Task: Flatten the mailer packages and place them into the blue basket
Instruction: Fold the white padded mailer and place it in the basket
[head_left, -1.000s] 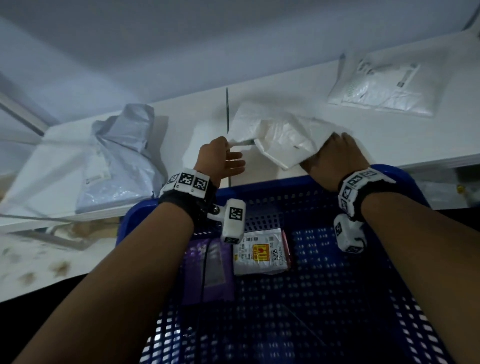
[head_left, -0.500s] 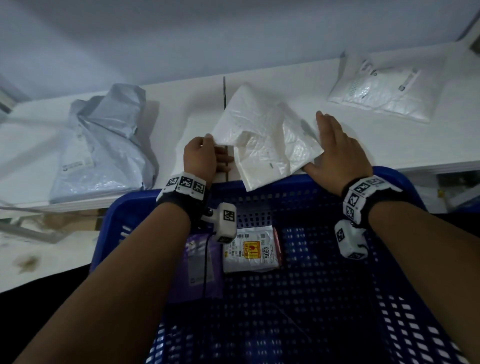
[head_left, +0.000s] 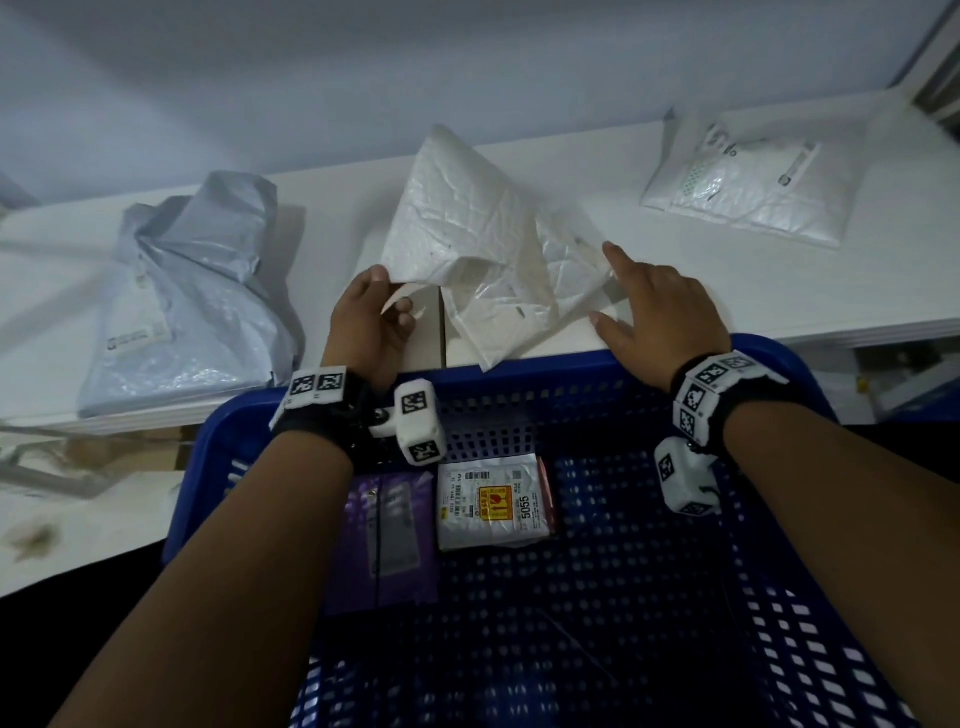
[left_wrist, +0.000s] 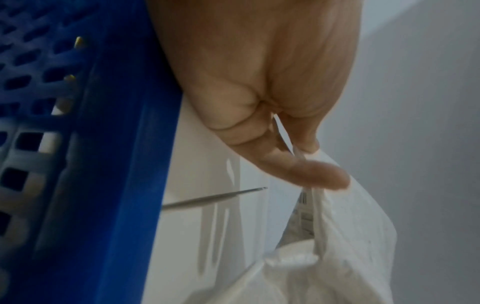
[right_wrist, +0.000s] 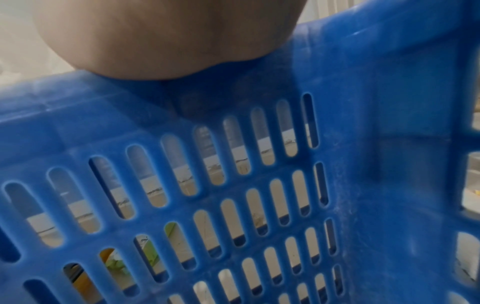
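Note:
A crumpled white bubble mailer (head_left: 488, 244) stands puffed up on the white table (head_left: 779, 291), just beyond the blue basket (head_left: 779, 649). My left hand (head_left: 387, 296) pinches the mailer's left edge between thumb and fingers; the left wrist view shows the same pinch on the mailer (left_wrist: 345, 236). My right hand (head_left: 639, 301) lies flat with spread fingers on the mailer's right corner. In the right wrist view only the heel of the palm and the basket wall (right_wrist: 233, 185) show. Inside the basket lie a purple mailer (head_left: 389, 540) and a small white labelled package (head_left: 493, 504).
A grey poly mailer (head_left: 192, 291) lies crumpled at the table's left. Another white bubble mailer (head_left: 753, 187) lies at the far right. A wall rises right behind the table. The basket's far rim (head_left: 519, 374) meets the table's front edge.
My left hand has lifted the mailer's left edge, and the mailer now stands taller. My right hand has slid toward its right corner, fingers spread.

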